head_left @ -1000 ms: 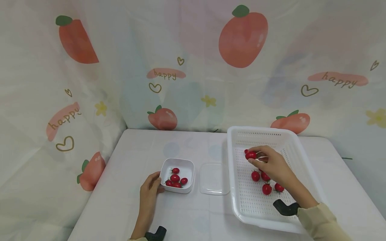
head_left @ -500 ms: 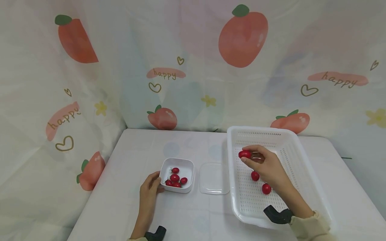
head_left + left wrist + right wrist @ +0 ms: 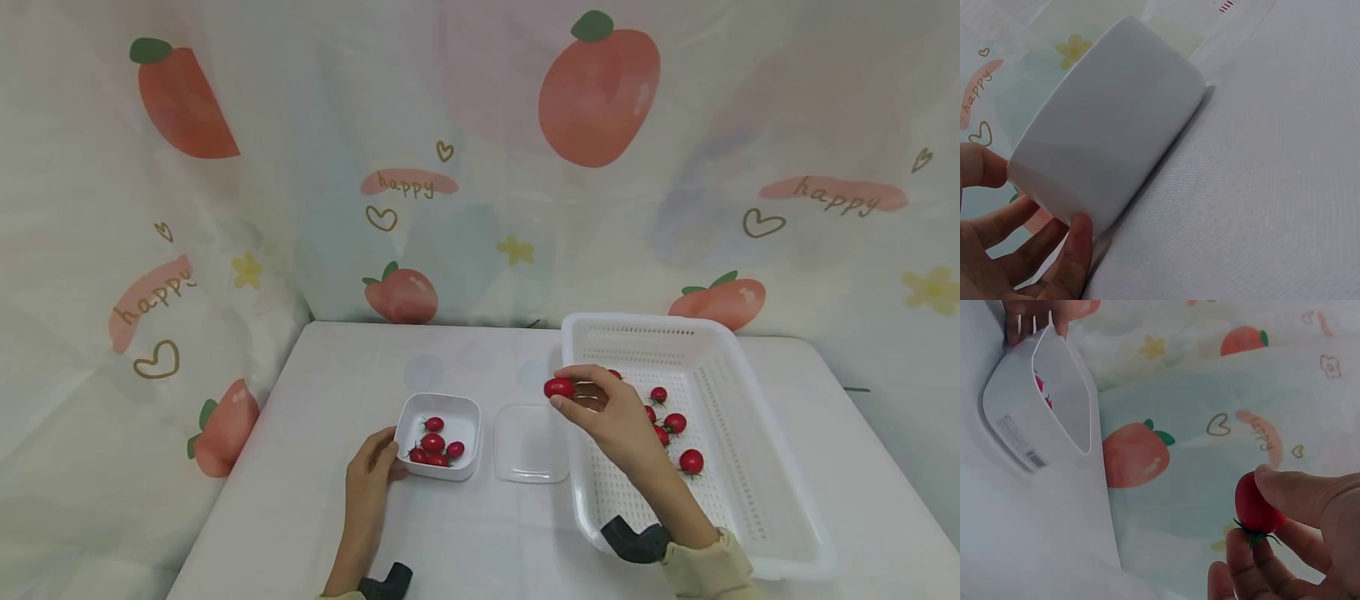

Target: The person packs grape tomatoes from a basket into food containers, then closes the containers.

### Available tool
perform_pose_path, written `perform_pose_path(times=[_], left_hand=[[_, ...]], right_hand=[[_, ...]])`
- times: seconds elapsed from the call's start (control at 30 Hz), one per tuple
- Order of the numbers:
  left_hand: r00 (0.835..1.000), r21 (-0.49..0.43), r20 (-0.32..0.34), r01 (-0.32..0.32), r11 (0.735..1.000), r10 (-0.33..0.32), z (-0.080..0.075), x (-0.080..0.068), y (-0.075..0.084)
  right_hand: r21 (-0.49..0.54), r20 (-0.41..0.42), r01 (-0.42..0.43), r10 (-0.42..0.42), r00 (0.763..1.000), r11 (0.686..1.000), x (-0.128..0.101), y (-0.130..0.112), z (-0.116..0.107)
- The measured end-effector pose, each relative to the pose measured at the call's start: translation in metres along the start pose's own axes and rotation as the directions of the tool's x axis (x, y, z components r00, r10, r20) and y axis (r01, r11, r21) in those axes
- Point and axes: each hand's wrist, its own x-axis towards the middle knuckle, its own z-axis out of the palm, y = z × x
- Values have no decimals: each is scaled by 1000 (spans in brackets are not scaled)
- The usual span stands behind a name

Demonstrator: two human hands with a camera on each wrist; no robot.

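So the right hand (image 3: 611, 417) is pinching a single cherry tomato (image 3: 558, 387) between thumb and fingertips, and it's hanging in the air right over the left rim of the white basket (image 3: 750, 467), just beside the clear lid (image 3: 531, 444) lying flat on the counter (image 3: 315, 500). From the right wrist view the tomato (image 3: 1257, 503) is sitting red side up with its little green stem pointing down toward the fingers (image 3: 1244, 556), which are curling snugly around it.

The left hand (image 3: 369, 483) is resting at the near-left corner of the small white bowl (image 3: 442, 412), fingers curling against its outer wall and the thumb touching the rim. The left wrist view is showing the same thing, fingertips (image 3: 1079, 240) pressing on the bowl's side (image 3: 1116, 125). There are a handful of tomatoes in the bowl (image 3: 435, 446) already.

A few more loose tomatoes (image 3: 675, 423) are lying in the basket, partly hidden behind the right hand. Bowl, lid and basket are sitting in a row from left to right, the lid between the other two. Behind it all a peach-print curtain (image 3: 600, 92) is hanging as a backdrop.
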Motion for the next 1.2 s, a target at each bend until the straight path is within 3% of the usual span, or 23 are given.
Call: perform_pose_path(times=[0.23,0.7,1.0,1.2], left_hand=[[1000,-7,7,-2,1000,2,-1,0,-1],[1000,15,5,10,1000,-10,-1,0,1],[1000,20,2,12,1000,-12,0,0,2],[1000,35,-4,4,999,-4,-1,0,0]], right_hand=[[76,27,-2,0,1000,997,5,-9,30],[132,94,-17,5,996,991,19,-22,76],[25,54,30,-31,998,999,22,-24,109],[-71,61,112,-108,992,991,20,-24,128]])
